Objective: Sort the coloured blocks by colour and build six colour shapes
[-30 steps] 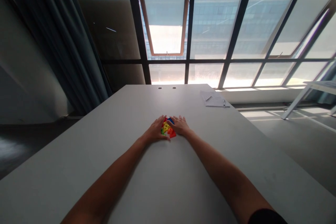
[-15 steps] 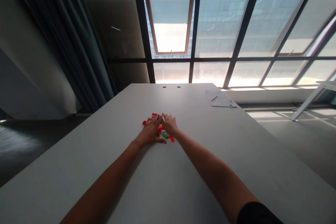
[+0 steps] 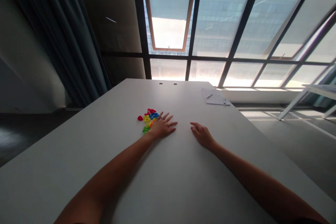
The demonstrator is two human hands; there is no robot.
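Resting on the table: the left hand point(image 3: 162, 127) and the right hand point(image 3: 202, 134) lie palm down on a pale grey tabletop point(image 3: 105, 140), well apart, with neither closed on anything.

Left hand: open, its fingers point(image 3: 168, 123) spread flat on the surface; its thumb side sits just beside the pile, though whether skin meets plastic is too small to tell.

Right hand: open, fingers lightly curled, touching only the tabletop and farther from the pile than the left hand.

Pile: small plastic building bricks point(image 3: 148, 119) lie in a loose cluster on the tabletop, just beyond and to the left of the left hand.

Colours: a blue brick point(image 3: 154, 115) and a yellow brick point(image 3: 147, 119) sit near the middle, an orange brick point(image 3: 152, 123) lies closest to the left hand, and a green brick point(image 3: 146, 130) lies at the near end. A red brick point(image 3: 140, 118) lies slightly apart on the far left.

Far end of table: loose papers point(image 3: 214, 98) with a pen point(image 3: 209, 96) on top, near the edge.

Behind: tall steel-framed windows point(image 3: 210, 24), with a dark curtain point(image 3: 60, 31) to the left.
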